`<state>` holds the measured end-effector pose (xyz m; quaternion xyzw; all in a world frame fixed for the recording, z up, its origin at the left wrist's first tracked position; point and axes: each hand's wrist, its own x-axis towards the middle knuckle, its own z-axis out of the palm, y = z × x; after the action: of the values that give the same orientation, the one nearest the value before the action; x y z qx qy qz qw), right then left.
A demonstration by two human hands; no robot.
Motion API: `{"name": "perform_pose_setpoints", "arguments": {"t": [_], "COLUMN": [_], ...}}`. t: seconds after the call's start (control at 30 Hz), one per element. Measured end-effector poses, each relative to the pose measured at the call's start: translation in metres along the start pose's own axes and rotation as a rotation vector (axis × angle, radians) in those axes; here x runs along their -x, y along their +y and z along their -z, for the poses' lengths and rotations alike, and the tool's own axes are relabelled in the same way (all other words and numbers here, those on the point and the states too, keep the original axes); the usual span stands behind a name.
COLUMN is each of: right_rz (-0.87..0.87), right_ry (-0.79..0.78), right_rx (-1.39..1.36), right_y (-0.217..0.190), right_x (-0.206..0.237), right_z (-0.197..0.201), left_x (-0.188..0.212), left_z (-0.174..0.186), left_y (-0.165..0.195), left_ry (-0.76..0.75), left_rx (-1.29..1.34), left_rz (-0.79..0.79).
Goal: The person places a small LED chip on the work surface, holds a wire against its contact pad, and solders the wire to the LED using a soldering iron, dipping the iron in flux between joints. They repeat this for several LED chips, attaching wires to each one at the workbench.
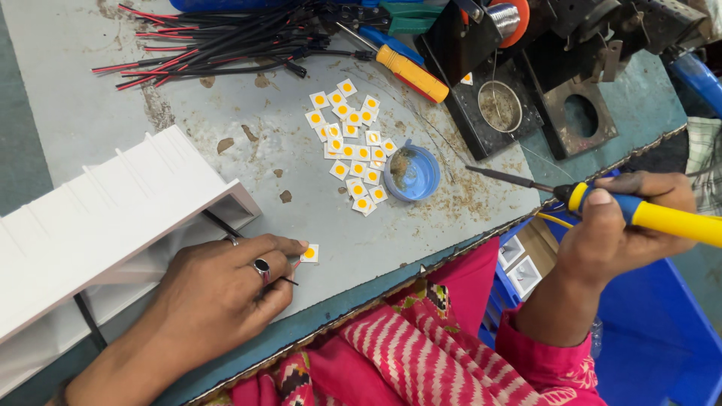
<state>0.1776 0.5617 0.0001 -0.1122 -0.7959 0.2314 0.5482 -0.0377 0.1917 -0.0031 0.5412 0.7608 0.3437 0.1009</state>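
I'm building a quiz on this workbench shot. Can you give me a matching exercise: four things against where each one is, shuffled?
Things:
1. soldering iron
2. single white square chip
3. blue cap
4. red and black wires

Places:
A. far left of the bench top
B. in the right hand
C. beside the heap of square chips
D. at the left hand fingertips

Pairs: 1-B, 2-D, 3-C, 4-A

Chip squares (352,143) scattered mid-tabletop (90,113), small dish (412,173) at their right. Wire bundle (218,41) along far edge, screwdriver (402,69) right of it. Ribbed housing (105,225) at left edge. Single chip (309,253) near front edge, touching left hand (226,289).
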Motion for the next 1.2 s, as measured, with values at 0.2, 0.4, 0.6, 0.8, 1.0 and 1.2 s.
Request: {"name": "perform_pose_setpoints", "arguments": {"t": [0.2, 0.4, 0.6, 0.8, 1.0, 1.2], "right_rz": [-0.073, -0.095, -0.039, -0.107, -0.142, -0.163], "right_ry": [-0.018, 0.034, 0.072, 0.097, 0.108, 0.118], "right_rx": [-0.063, -0.041, -0.032, -0.147, -0.142, -0.166], "right_y": [-0.013, -0.027, -0.02, -0.004, 0.003, 0.007], "right_x": [0.008, 0.009, 0.021, 0.032, 0.028, 0.027], "right_z": [0.006, 0.003, 0.003, 0.004, 0.004, 0.003], "left_x": [0.001, 0.004, 0.004, -0.003, -0.008, -0.008], "left_z": [-0.001, -0.001, -0.002, -0.007, -0.009, -0.013], "left_y": [0.007, 0.008, 0.009, 0.012, 0.012, 0.009], "left_ry": [0.016, 0.012, 0.017, 0.024, 0.02, 0.003], "left_rx": [0.028, 0.052, 0.034, 0.051, 0.027, 0.014], "left_rz": [-0.001, 0.01, 0.0, 0.028, 0.017, 0.025]}}
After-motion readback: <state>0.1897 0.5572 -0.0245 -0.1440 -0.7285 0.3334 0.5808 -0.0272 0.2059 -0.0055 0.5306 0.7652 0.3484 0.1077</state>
